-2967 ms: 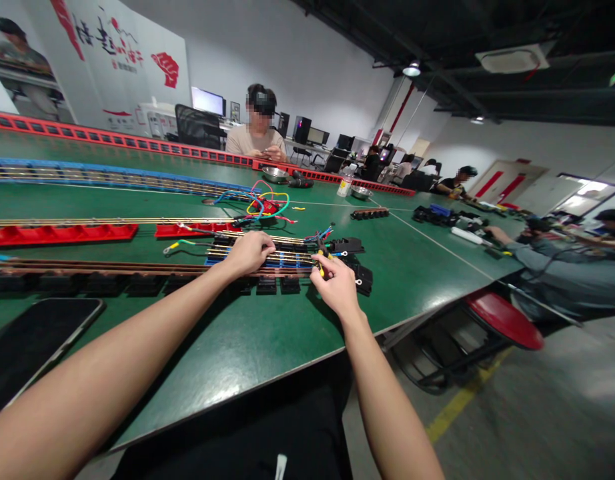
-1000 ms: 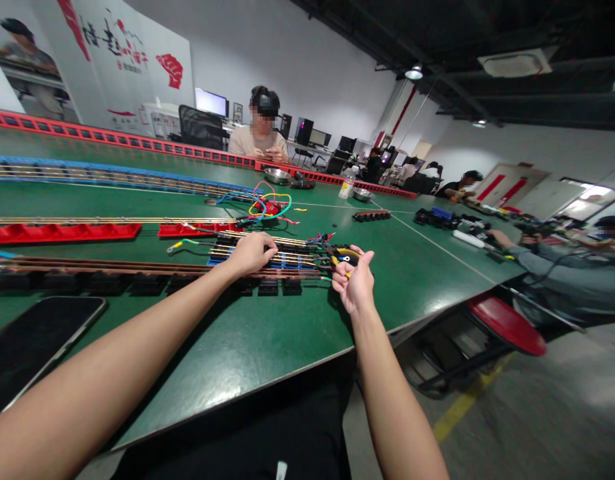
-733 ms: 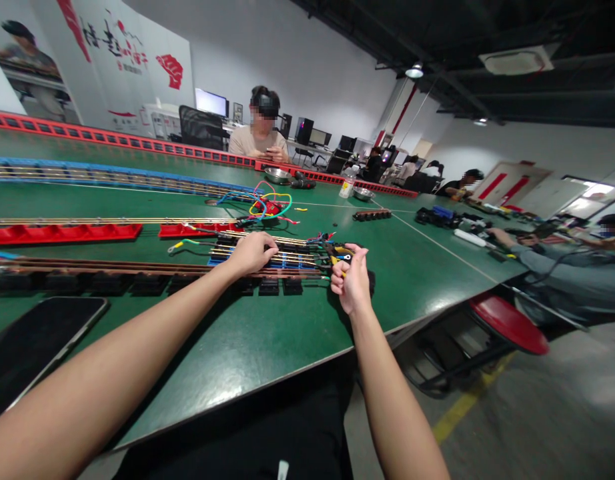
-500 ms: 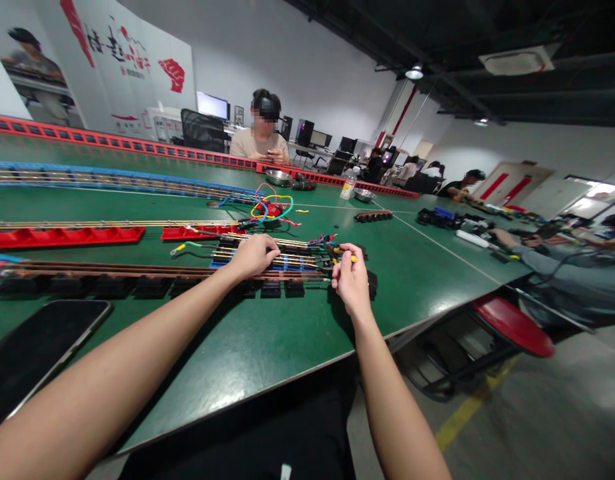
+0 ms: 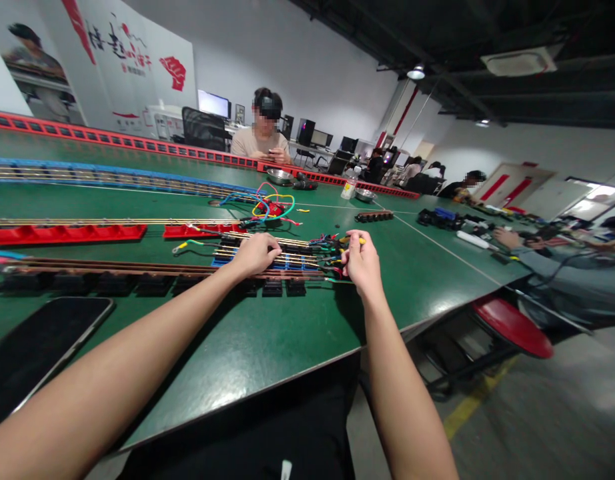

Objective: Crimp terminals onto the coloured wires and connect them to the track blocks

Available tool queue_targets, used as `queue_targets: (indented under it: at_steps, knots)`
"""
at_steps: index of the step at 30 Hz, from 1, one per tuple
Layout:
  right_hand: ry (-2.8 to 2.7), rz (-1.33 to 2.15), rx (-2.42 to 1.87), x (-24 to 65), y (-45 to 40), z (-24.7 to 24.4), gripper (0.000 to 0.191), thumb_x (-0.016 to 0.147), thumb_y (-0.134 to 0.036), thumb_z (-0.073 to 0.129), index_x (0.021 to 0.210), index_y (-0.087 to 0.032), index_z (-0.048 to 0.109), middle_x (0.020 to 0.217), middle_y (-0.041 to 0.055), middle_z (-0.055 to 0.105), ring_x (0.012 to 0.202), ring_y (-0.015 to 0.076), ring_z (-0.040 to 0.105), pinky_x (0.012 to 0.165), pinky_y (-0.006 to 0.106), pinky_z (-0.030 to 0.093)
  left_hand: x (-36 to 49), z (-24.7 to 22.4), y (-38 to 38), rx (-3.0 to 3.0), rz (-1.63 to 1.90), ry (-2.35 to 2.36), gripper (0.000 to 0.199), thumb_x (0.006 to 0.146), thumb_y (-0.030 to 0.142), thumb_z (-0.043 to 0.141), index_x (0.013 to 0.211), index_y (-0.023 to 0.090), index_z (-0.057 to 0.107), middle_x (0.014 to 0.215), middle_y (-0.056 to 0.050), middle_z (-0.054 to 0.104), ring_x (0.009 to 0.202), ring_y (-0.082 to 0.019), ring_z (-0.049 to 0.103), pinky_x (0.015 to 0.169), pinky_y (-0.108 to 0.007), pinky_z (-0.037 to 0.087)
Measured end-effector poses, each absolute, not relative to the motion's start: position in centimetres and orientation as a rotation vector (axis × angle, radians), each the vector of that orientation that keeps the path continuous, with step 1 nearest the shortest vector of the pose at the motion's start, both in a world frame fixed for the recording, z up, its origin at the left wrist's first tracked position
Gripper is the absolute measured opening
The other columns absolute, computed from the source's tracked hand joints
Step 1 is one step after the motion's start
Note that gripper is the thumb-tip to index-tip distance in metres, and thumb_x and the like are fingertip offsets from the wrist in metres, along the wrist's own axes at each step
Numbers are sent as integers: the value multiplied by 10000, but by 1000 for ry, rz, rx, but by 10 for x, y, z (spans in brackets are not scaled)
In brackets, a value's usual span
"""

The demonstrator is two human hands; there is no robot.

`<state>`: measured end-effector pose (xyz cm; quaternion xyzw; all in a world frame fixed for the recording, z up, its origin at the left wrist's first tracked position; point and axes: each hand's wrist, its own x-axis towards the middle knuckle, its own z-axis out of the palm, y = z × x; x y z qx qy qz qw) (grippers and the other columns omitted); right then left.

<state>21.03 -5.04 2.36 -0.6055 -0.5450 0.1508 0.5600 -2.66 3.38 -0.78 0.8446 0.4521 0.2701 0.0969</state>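
My left hand (image 5: 258, 254) rests on a rail assembly of metal strips (image 5: 300, 259) with black and blue supports, its fingers curled down; what they may grip is hidden. To the right, my right hand (image 5: 360, 260) is closed around a tool with yellow handle parts (image 5: 361, 241), just beyond the wire ends of the assembly. Thin coloured wires (image 5: 327, 241) come out at that end. Copper-coloured strips on black blocks (image 5: 112, 267) run left from the assembly. A green wire with a ring terminal (image 5: 180, 249) lies left of my left hand.
A dark phone (image 5: 47, 347) lies at the near left. Beyond are red supports (image 5: 67, 233), a blue rail (image 5: 112, 177), looped wires (image 5: 272, 208), a bottle (image 5: 348, 185) and metal bowls (image 5: 280, 176). People sit across and to the right; a red stool (image 5: 512, 327) stands at right.
My right hand has moved a little right and up with the tool, away from the wire ends. My left hand stays almost where it was on the rails.
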Motion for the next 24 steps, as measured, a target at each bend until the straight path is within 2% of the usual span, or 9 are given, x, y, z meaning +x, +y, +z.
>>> queue_targets:
  at_steps: [7, 12, 15, 18, 20, 24]
  knots:
    - [-1369, 402, -1585, 223, -19, 59, 424, 955, -583, 375, 991, -202, 556, 453, -81, 501, 285, 72, 364, 357, 181, 273, -27, -8, 35, 2473, 809, 1331, 220, 846, 283, 548, 860, 201, 752, 1054, -51, 734, 990, -238, 665, 899, -330, 488]
    - [-1471, 327, -1723, 214, -7, 71, 373, 991, -503, 349, 971, -196, 560, 467, -49, 548, 309, 101, 406, 435, 226, 355, -27, -7, 34, 2481, 793, 1334, 217, 836, 258, 549, 862, 195, 755, 1060, -52, 734, 1001, -242, 665, 914, -330, 482]
    - [-1564, 177, -1735, 202, -12, 68, 338, 994, -454, 353, 974, -200, 575, 517, -19, 580, 404, 141, 505, 563, 269, 422, -27, -5, 33, 2492, 787, 1336, 213, 834, 251, 549, 855, 196, 754, 1061, -48, 735, 999, -241, 665, 904, -325, 484]
    - [-1621, 28, -1789, 190, -21, 61, 331, 990, -433, 339, 1032, -213, 584, 718, 51, 667, 623, 201, 610, 696, 309, 436, -27, -5, 32, 2510, 790, 1341, 209, 833, 249, 550, 856, 202, 753, 1056, -39, 736, 1004, -224, 664, 905, -298, 482]
    - [-1649, -20, -1823, 185, -26, 56, 351, 988, -454, 328, 1068, -228, 584, 825, 74, 684, 743, 228, 627, 748, 321, 427, -26, -5, 32, 2514, 791, 1344, 211, 835, 248, 549, 863, 196, 752, 1055, -40, 736, 1010, -219, 662, 917, -292, 478]
    - [-1663, -17, -1808, 180, -37, 44, 454, 987, -533, 259, 1093, -256, 603, 820, 67, 671, 749, 234, 606, 748, 319, 416, -26, -5, 32, 2509, 790, 1339, 215, 836, 243, 546, 864, 194, 753, 1054, -41, 735, 1012, -220, 662, 929, -298, 476]
